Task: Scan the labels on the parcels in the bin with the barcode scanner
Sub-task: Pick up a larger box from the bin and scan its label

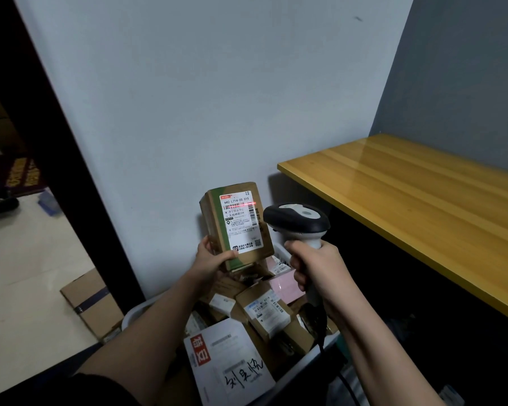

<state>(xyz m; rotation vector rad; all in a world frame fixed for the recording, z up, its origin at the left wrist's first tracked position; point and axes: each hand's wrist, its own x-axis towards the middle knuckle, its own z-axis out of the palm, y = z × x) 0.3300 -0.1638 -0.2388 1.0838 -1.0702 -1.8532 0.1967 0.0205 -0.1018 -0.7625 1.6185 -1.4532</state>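
My left hand grips the lower end of a brown cardboard parcel and holds it upright above the bin. A white shipping label faces me on it. A red scan line crosses the barcode near the label's top. My right hand is closed around the handle of a black and white barcode scanner, whose head points left at the label. The white bin below holds several parcels, among them a small box and a white envelope with red print.
A yellow wooden tabletop runs along the right, with dark space under it. A flattened cardboard box lies on the pale floor at left. A grey wall stands right behind the bin. The scanner's black cable hangs down over the bin's right rim.
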